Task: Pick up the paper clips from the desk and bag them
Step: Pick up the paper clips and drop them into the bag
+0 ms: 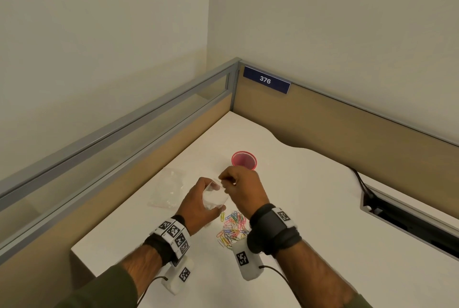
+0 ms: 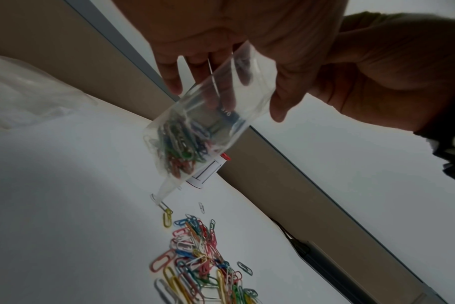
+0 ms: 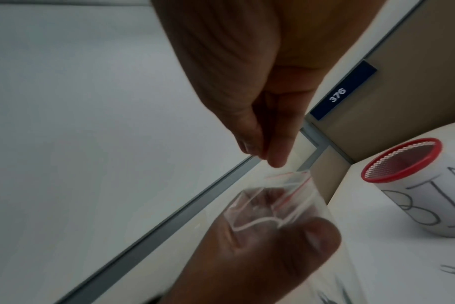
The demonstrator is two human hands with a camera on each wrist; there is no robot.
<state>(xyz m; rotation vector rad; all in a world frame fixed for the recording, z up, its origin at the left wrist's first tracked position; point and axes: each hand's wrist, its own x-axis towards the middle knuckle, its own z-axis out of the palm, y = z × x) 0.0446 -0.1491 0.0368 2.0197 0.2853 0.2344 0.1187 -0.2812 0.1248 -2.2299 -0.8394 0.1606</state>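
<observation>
My left hand (image 1: 198, 196) grips a small clear zip bag (image 1: 214, 199) upright above the white desk (image 1: 310, 183). In the left wrist view the bag (image 2: 208, 123) holds several coloured paper clips in its lower half. My right hand (image 1: 224, 179) hovers over the bag's open red-striped mouth (image 3: 286, 185). In the right wrist view its fingertips (image 3: 268, 156) are pressed together, and no clip shows between them. A pile of coloured paper clips (image 1: 232, 227) lies on the desk under my wrists, also in the left wrist view (image 2: 200, 257).
A red-rimmed mesh cup (image 1: 244, 160) stands just beyond my hands. Spare clear bags (image 1: 169, 191) lie to the left. A beige partition (image 1: 124, 148) bounds the desk on the left and at the back. A cable slot (image 1: 409, 215) with a black cord runs along the right.
</observation>
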